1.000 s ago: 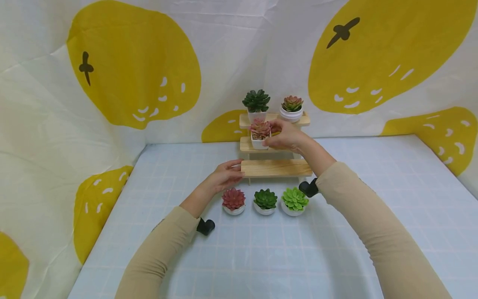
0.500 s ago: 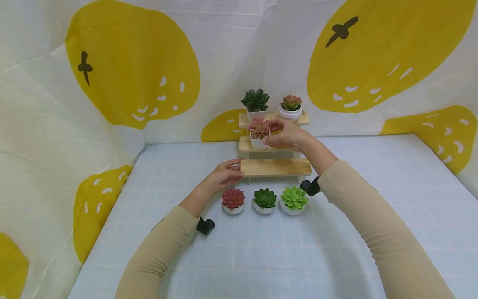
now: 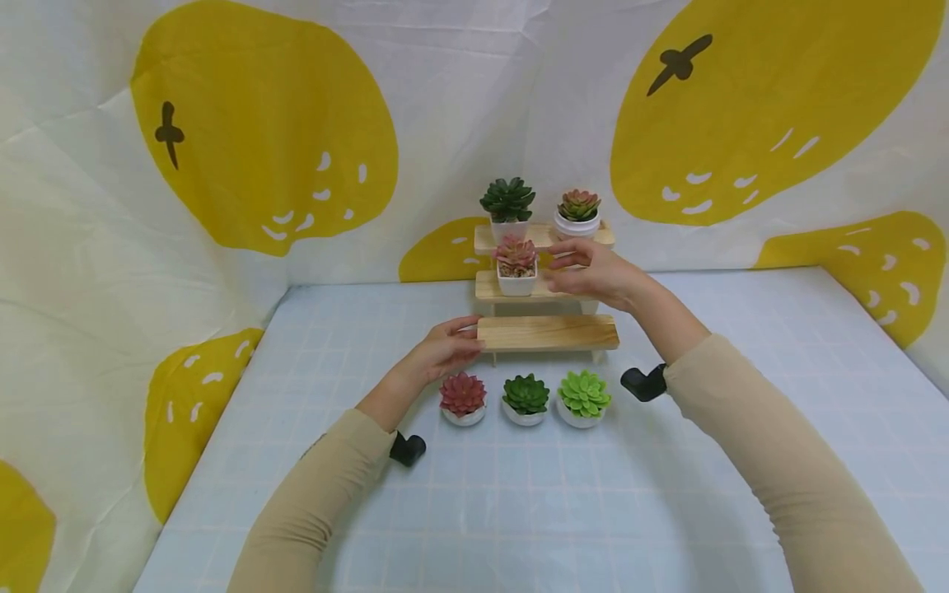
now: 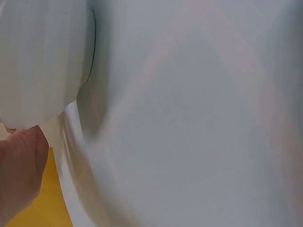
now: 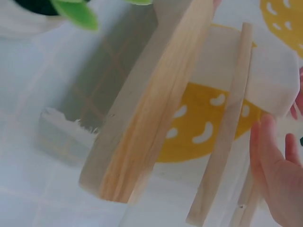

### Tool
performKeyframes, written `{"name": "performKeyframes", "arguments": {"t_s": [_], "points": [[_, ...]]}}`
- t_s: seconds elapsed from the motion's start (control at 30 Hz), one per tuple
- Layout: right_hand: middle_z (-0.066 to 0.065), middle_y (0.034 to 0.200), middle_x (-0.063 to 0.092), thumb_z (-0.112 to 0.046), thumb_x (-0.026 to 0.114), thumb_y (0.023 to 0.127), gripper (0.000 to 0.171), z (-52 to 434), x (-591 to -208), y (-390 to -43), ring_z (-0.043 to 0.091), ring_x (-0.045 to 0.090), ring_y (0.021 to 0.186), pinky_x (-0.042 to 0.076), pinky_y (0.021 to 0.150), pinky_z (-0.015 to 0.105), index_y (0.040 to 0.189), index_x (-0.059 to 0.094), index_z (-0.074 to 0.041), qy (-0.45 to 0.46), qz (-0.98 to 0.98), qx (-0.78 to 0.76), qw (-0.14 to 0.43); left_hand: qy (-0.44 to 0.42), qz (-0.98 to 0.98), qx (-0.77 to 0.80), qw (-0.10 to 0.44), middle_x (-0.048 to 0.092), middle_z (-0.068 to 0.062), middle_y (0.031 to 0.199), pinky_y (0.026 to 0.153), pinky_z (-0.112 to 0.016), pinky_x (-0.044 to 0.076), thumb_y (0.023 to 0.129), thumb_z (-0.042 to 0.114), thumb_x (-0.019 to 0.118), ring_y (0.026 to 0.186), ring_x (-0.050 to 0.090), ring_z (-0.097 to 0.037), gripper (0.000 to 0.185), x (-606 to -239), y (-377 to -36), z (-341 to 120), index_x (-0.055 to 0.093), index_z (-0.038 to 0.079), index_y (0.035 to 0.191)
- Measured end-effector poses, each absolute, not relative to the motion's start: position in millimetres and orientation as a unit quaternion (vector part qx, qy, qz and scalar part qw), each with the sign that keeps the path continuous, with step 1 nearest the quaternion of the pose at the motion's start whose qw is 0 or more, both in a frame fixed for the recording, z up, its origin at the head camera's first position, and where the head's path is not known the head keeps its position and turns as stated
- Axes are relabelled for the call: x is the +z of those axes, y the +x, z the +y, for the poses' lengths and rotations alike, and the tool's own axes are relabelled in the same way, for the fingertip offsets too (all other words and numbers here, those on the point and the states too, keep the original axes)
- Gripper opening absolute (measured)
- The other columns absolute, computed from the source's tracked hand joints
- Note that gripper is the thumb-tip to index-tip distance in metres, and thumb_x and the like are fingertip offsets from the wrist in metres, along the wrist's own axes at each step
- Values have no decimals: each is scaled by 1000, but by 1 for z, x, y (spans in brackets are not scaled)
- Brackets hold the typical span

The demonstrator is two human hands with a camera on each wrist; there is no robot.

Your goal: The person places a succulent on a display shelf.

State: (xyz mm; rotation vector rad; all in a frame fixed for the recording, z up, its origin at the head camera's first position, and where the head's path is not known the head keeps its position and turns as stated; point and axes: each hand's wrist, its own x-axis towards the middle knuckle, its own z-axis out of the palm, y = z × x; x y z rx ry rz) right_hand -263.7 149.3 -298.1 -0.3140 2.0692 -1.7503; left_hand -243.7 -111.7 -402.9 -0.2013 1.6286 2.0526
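Observation:
A small tiered wooden plant stand (image 3: 549, 332) faces me in the head view. My left hand (image 3: 445, 350) grips the left end of its lowest step. On the middle step, towards the left, stands a pink succulent in a square white pot (image 3: 516, 286). Just right of that pot is my right hand (image 3: 593, 272), its fingers spread and apart from it. The right wrist view shows the same gap between the fingers (image 5: 267, 142) and the white pot (image 5: 274, 71). In the left wrist view, a ribbed white pot (image 4: 42, 56) partly hides my left hand (image 4: 21, 170).
The top step carries a dark green succulent (image 3: 507, 200) and a red-green succulent (image 3: 578, 207). Before the stand, a red succulent (image 3: 463, 395), a dark green one (image 3: 526, 395) and a light green one (image 3: 585, 395) line the table. A lemon-print cloth (image 3: 460, 107) hangs behind.
My right hand has let go of the square white pot and drawn back to the right, fingers opening. The pot stays on the middle step. My left hand has not moved.

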Motion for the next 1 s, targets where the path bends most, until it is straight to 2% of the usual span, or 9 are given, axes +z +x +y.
{"name": "performKeyframes", "arguments": {"t_s": [0.17, 0.37, 0.73, 1.0], "points": [[26, 135, 33, 2, 55, 89, 58, 159, -300, -255, 23, 48, 107, 47, 84, 24, 140, 27, 3, -133, 739, -624, 216, -78, 602, 753, 255, 42, -17, 139, 72, -22, 50, 88, -12, 53, 103, 51, -20, 59, -403, -244, -112, 37, 6, 142], [26, 134, 33, -1, 57, 89, 59, 170, -304, -244, 28, 47, 112, 45, 87, 26, 140, 28, 1, -147, 747, -609, 224, -78, 606, 751, 253, 42, -17, 139, 74, -23, 50, 88, -11, 53, 104, 51, -20, 58, -403, -244, -112, 38, 6, 142], [21, 133, 40, -1, 64, 85, 64, 184, -310, -226, 29, 43, 117, 44, 89, 27, 139, 29, 3, -162, 758, -592, 219, -75, 605, 751, 253, 41, -18, 139, 72, -22, 50, 89, -11, 53, 104, 50, -21, 58, -403, -243, -111, 37, 5, 142], [17, 131, 43, 2, 63, 84, 62, 198, -319, -216, 40, 38, 122, 48, 85, 31, 138, 31, 3, -191, 762, -578, 219, -76, 602, 753, 253, 41, -18, 139, 73, -23, 49, 89, -10, 53, 102, 51, -20, 58, -402, -243, -112, 37, 6, 142]]}}
